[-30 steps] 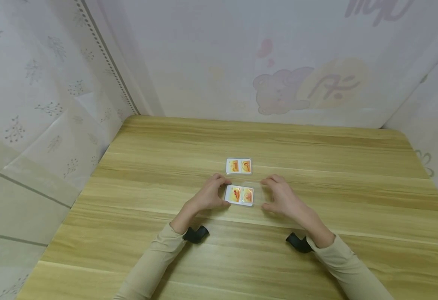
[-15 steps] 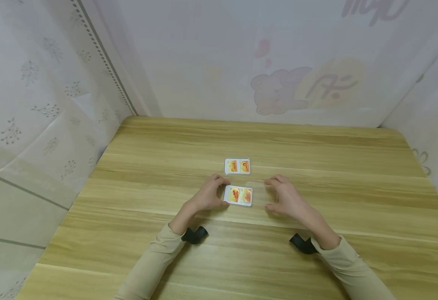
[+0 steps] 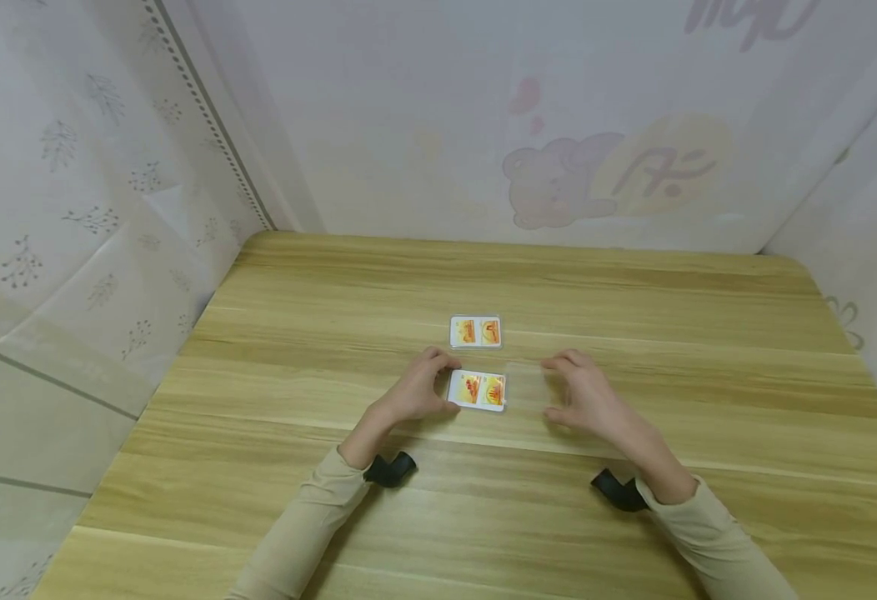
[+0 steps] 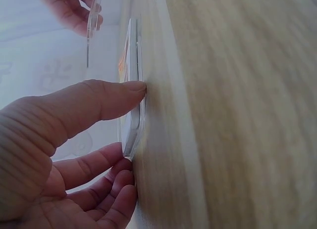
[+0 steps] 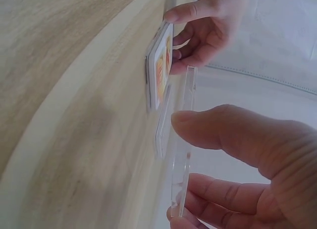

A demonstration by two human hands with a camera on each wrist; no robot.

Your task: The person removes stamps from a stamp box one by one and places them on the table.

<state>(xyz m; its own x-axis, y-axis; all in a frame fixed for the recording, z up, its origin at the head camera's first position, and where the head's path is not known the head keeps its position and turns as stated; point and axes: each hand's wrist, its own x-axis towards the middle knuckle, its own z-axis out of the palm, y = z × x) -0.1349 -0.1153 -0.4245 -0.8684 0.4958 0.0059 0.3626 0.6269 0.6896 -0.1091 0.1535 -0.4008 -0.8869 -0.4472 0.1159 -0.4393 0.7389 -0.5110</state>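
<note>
My left hand (image 3: 414,388) pinches the near and far edges of a flat clear case (image 3: 477,390) lying on the table. In it is a white card with two orange-and-yellow stamp-like pictures. The left wrist view has the thumb at the edge of this case base (image 4: 133,51), the other fingers at its opposite edge. My right hand (image 3: 590,396) grips a thin clear plastic cover (image 3: 526,386), which in the right wrist view is a tilted transparent plate (image 5: 181,164) between thumb and fingers, raised off the table and apart from the case.
A second, similar case (image 3: 475,332) with two orange pictures lies farther back on the wooden table (image 3: 671,317). Light printed curtains (image 3: 378,125) hang behind and at the sides. Black wrist mounts (image 3: 391,470) jut inward from both wrists.
My right hand has moved right with the clear cover, drawing it away from above the pictured card. The left hand stays on the case, and the farther case lies where it was.
</note>
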